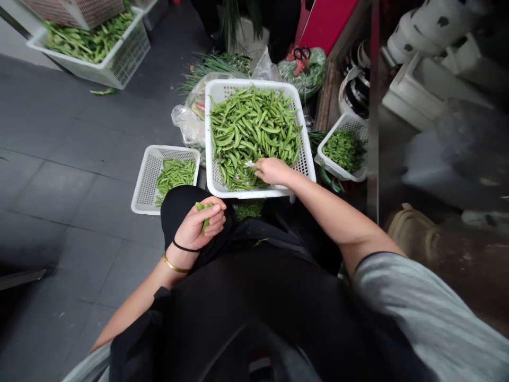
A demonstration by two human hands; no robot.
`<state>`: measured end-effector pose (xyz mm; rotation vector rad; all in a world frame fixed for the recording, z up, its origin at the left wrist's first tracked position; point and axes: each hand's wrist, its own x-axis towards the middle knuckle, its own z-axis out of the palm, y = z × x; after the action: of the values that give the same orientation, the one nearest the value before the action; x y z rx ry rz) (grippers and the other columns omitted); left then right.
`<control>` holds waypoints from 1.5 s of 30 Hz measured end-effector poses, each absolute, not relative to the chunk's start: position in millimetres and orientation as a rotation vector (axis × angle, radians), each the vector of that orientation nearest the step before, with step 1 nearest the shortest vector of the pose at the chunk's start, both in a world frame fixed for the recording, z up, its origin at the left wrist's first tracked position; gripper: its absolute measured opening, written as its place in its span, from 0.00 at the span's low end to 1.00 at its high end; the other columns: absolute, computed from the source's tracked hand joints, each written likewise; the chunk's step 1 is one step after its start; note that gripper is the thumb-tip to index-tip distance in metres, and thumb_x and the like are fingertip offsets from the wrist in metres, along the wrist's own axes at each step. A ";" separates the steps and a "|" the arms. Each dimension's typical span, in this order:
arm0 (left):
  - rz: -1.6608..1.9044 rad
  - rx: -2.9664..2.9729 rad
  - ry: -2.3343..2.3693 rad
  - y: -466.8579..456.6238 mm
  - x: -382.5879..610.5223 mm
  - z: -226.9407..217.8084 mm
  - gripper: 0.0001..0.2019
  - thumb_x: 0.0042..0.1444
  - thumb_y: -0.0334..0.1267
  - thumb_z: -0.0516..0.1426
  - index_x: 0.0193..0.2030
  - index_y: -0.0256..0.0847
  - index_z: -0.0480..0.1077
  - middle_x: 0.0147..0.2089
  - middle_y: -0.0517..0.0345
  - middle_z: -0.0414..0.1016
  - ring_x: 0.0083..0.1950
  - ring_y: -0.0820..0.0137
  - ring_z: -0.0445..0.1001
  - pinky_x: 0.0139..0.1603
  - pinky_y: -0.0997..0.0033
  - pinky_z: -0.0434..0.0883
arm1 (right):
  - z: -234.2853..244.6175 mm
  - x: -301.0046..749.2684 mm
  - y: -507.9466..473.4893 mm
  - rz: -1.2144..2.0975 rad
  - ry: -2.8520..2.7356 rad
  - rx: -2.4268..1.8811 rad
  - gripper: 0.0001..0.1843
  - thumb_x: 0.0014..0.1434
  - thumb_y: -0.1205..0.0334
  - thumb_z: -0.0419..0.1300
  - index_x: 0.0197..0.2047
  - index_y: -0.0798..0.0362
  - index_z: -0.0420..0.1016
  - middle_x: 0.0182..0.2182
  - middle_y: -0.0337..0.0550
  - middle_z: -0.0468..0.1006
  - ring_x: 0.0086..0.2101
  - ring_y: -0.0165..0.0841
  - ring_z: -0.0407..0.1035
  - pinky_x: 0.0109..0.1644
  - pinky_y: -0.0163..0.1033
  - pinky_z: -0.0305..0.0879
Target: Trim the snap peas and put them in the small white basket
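A large white basket [308, 159] full of green pea pods [254, 124] stands in front of my knees. My right hand [272, 171] is over the near part of the pile, its fingers drawn together at the pods. A small whitish bit [249, 164] shows at its fingertips; what they grip is too small to make out. My left hand [202, 223], above my left knee, is closed around a few pea pods [205, 217]. To the left, a smaller white basket [145, 183] on the floor contains more pods [175, 175].
At right stands a small basket [332, 168] of leafy greens [344, 150], beside a metal edge [373, 106] and shelf. Beyond the large basket lie green stalks [222, 64], plastic bags [191, 124] and scissors [302, 55]. Stacked crates [123, 61] with greens occupy the upper left.
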<state>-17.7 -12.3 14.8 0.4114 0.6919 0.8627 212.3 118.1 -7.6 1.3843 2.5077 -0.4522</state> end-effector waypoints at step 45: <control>1.078 0.752 1.007 -21.0 15.2 30.9 0.10 0.49 0.37 0.64 0.30 0.33 0.70 0.23 0.56 0.74 0.14 0.83 0.56 0.13 0.82 0.48 | 53.2 239.1 -10.6 -0.335 3.251 1.768 0.12 0.64 0.65 0.47 0.31 0.55 0.68 0.27 0.43 0.72 0.29 0.30 0.64 0.34 0.34 0.58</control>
<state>15.2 -21.0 30.9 0.7520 1.0071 1.0780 239.1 -10.6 53.2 1.7684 3.2507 -0.3347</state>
